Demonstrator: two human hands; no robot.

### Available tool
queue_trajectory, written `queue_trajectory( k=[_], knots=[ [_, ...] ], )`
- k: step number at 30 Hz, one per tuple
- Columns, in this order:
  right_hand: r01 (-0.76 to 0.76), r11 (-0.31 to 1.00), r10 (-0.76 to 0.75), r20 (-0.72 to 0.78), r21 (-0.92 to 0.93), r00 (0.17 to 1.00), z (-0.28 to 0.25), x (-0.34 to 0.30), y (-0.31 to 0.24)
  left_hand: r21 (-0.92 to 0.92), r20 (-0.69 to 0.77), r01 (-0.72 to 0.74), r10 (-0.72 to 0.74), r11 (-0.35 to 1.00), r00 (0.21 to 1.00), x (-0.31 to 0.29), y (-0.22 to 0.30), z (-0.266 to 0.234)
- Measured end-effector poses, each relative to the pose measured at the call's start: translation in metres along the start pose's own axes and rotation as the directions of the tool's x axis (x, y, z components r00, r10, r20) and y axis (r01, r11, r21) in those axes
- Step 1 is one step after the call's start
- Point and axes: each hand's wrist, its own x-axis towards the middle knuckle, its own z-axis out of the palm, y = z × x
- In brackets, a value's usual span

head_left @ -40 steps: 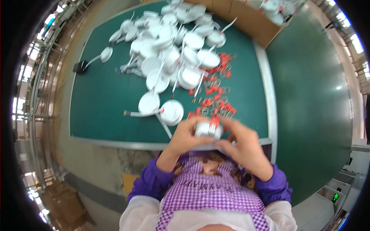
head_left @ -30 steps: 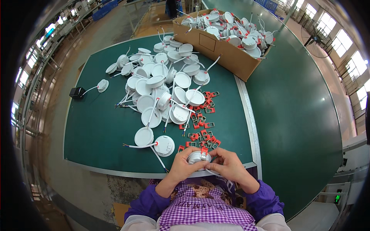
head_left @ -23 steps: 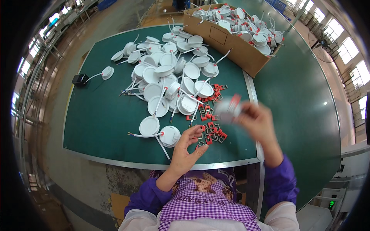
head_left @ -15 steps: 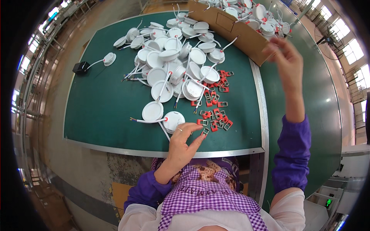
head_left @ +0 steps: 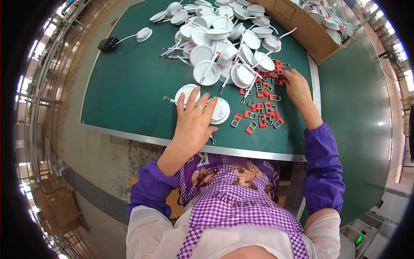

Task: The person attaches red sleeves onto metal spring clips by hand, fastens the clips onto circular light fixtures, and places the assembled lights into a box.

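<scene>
Near the bench's [head_left: 129, 95] front edge, the left hand [head_left: 192, 125] spreads open over two white discs [head_left: 221, 111]; toward the right edge, the right hand [head_left: 298, 90] curls at red clips [head_left: 259, 86], hold undetermined. Dark lettering [head_left: 230, 198] marks the apron [head_left: 241, 216].

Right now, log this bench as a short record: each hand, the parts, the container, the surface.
Left hand: left hand, fingers spread over two white round fixtures; contact unclear
Right hand: right hand, fingertips at the far part of the red clips; grip unclear
Parts: heap of white cabled fixtures, left of the clips
Container: cardboard box, upper right, holding more fixtures
Surface: green tabletop, metal-edged
</scene>
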Motion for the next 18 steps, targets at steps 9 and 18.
queue_trajectory(
  k=[9,18],
  knots=[
    [0.080,0.986,-0.063,0.120,-0.144,0.991,-0.002,-0.004,0.004,0.038,0.209,-0.137,0.126,0.990,0.970,0.033,0.002,0.006],
    [0.054,0.997,-0.065,-0.248,-0.051,0.967,0.013,-0.029,0.005,-0.593,0.042,-0.042,0.083,0.804,0.996,0.044,0.032,-0.041]
  ],
)
